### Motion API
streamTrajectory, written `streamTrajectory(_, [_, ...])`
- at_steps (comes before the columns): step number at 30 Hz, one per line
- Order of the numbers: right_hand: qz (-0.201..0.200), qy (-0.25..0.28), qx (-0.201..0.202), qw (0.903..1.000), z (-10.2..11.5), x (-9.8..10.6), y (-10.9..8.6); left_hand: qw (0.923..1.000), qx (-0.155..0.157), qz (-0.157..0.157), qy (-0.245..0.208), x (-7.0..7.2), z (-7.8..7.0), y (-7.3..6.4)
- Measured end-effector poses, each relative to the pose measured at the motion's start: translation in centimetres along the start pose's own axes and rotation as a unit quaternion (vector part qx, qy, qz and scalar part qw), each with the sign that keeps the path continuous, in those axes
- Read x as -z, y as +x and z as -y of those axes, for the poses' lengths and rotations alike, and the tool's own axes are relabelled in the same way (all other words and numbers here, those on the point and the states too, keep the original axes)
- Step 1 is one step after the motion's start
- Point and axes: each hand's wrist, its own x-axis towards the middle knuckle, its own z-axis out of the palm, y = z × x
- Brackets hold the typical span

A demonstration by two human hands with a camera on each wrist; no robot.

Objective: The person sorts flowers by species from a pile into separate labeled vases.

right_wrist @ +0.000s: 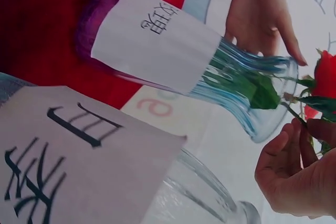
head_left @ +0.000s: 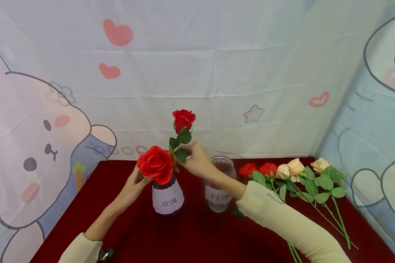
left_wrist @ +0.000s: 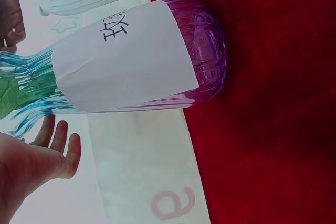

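A glass vase (head_left: 168, 200) with a purple base and white paper label stands left of the middle. One large red rose (head_left: 156, 165) sits in its mouth, with green leaves (right_wrist: 257, 88) visible inside the neck. My right hand (head_left: 197, 160) pinches the stem of a second red rose (head_left: 184, 120), held upright. In the right wrist view that stem's lower end is right at the vase's rim. My left hand (head_left: 133, 186) is beside the vase's neck, its fingers (left_wrist: 60, 135) loosely extended and the thumb close to the rim.
A clear glass jar (head_left: 218, 207) with a paper label stands right of the vase, under my right forearm. Further right lie red roses (head_left: 268, 169) and several cream roses (head_left: 296, 166) with long stems. A red cloth (head_left: 197, 237) covers the table before a printed curtain (head_left: 184, 73).
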Motion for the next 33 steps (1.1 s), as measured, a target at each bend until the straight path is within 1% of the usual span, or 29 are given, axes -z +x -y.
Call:
streamTrajectory(2, [0.009, -0.007, -0.004, 0.9999, -0.1, -0.3, -0.1, 1.0000, -0.002, 0.000, 0.003, 0.0, 0.0, 0.0])
streamTrajectory(6, [0.034, -0.004, -0.040, 0.9986, -0.3, -0.9, -0.3, 0.9999, -0.002, 0.001, 0.011, 0.0, 0.0, 0.0])
streamTrajectory(9, [0.043, -0.006, -0.055, 0.9975, -0.4, -1.2, -0.3, 1.0000, 0.002, 0.002, 0.009, -0.1, 0.1, 0.0])
streamTrajectory(11, [0.043, -0.010, -0.055, 0.9976, -0.5, -1.4, -0.2, 0.9999, 0.002, -0.001, 0.010, -0.1, 0.1, -0.1])
streamTrajectory(18, [0.040, -0.025, -0.030, 0.9984, -0.8, -1.4, -0.3, 0.9999, 0.004, -0.004, 0.015, 0.0, 0.0, 0.0])
streamTrajectory(22, [0.047, -0.016, -0.042, 0.9979, -0.8, -1.2, -0.5, 0.9998, 0.009, -0.003, 0.019, 0.1, 0.0, -0.1])
streamTrajectory(27, [0.050, -0.012, -0.058, 0.9970, -0.7, -0.5, -0.7, 0.9996, 0.014, -0.008, 0.023, 0.1, 0.1, -0.2])
streamTrajectory(30, [0.051, -0.018, -0.042, 0.9977, -0.6, 0.2, -0.7, 0.9996, 0.016, -0.008, 0.023, 0.1, 0.1, -0.2])
streamTrajectory(33, [0.052, -0.012, -0.022, 0.9983, -0.7, 0.9, -0.6, 0.9996, 0.017, -0.007, 0.021, 0.1, 0.0, -0.1])
